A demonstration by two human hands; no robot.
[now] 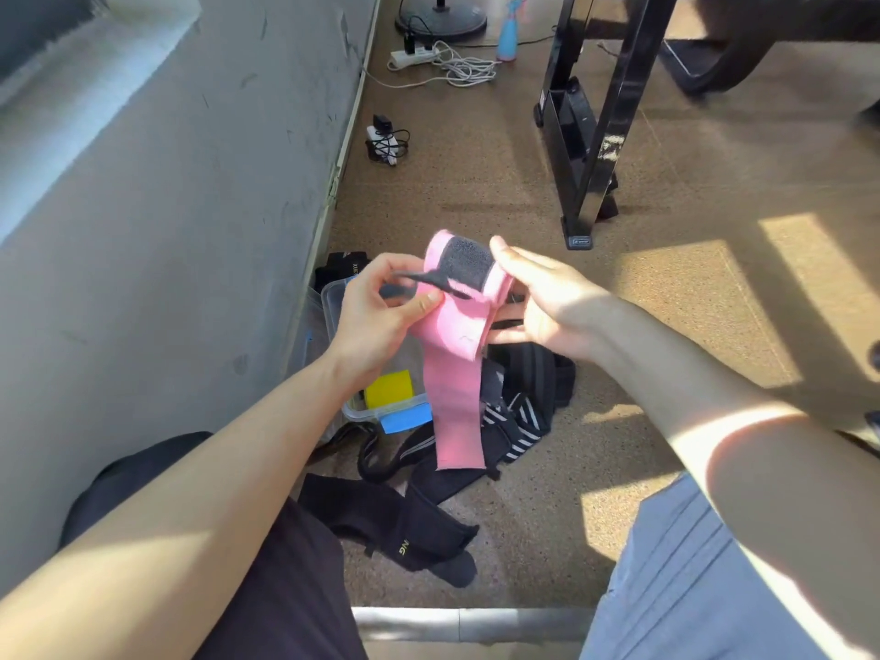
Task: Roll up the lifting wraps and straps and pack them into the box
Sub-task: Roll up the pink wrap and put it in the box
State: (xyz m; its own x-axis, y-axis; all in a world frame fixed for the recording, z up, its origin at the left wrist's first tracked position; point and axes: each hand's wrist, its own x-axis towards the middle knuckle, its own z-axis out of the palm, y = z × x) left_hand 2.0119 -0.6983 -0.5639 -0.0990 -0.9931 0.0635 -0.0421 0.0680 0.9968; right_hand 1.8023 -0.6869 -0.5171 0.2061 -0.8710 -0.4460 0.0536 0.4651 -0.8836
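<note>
l hand (381, 321) & r hand (547, 302) grip pink wrap (457, 340), clear box (355, 412) below holds yellow item (388, 389).

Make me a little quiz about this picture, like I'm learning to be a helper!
1. True or false: the pink wrap already lies in the clear box.
2. What colour is the block inside the box? A) yellow B) green C) red
3. Fill in: the loose end of the pink wrap hangs ____ from the hands.

Key
1. False: the left hand and the right hand hold it up above the floor.
2. A, yellow.
3. Down.
</note>
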